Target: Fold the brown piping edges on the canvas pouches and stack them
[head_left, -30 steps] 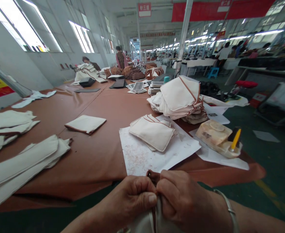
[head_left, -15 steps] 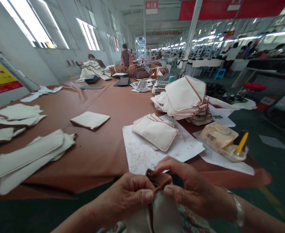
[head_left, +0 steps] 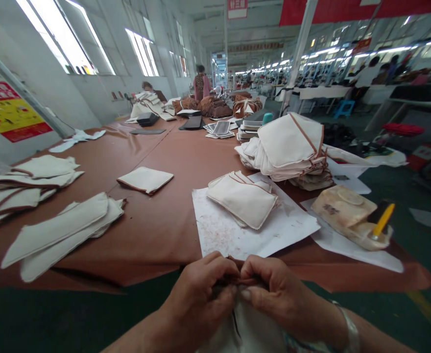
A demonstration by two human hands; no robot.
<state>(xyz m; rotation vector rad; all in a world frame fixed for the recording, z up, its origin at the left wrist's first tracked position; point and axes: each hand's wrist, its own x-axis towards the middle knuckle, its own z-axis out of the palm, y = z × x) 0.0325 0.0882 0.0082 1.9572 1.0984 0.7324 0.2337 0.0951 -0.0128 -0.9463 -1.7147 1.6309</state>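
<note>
My left hand [head_left: 210, 294] and my right hand [head_left: 279, 299] meet at the lower middle, in front of the table edge. Between them they pinch the brown-edged top of a cream fabric piece [head_left: 250, 328], which hangs below my fingers with a dark slit down it. Most of its brown edging is hidden behind my fingers. Just beyond my hands, a small stack of cream fabric pieces [head_left: 243, 201] with brown edging lies on a white paper sheet [head_left: 215, 230] sprinkled with brown scraps.
A brown-covered table [head_left: 156, 235] stretches away. At right are a taller pile of cream pieces [head_left: 291, 142] and a plastic container [head_left: 342, 208] with a yellow-handled tool [head_left: 383, 220]. Left lie long cream pieces [head_left: 64, 230] and a single folded one [head_left: 145, 179]. People stand farther back.
My hands have drawn closer together, with the fingers of both now curled over the fabric's brown top. My right index finger was raised before. The whole view has shifted slightly left.
</note>
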